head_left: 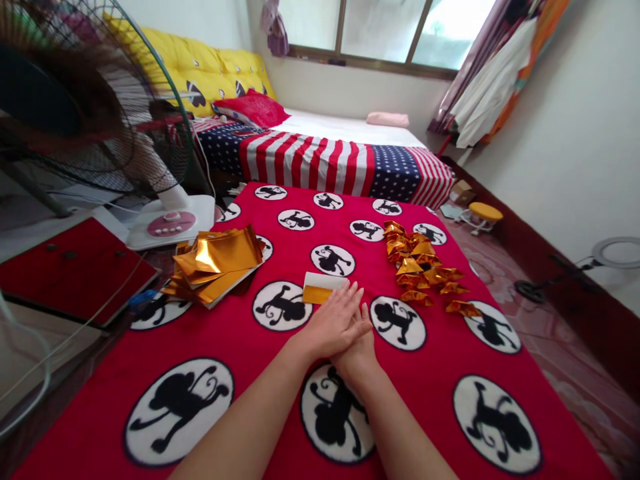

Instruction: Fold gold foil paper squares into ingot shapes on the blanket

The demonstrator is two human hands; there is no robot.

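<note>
A small sheet of gold foil paper [320, 293], folded so a white strip shows along its far side, lies on the red cloth with monkey prints. My left hand [333, 323] rests flat across my right hand [359, 350], its fingers stretched out over the paper's right end. Beneath it, my right hand lies palm down, most of its fingers covered but one showing straight. Left of my hands is a loose stack of gold foil sheets [220, 260]. Several folded gold foil pieces [413, 263] sit in rows to the right.
A standing fan [173, 213] is at the left, beside a red-topped cabinet [75, 267]. Beyond the cloth-covered surface [260, 433] is a bed [320, 163] with a red pillow [255, 109]. A yellow stool [485, 212] and a ring light [615, 253] stand at the right.
</note>
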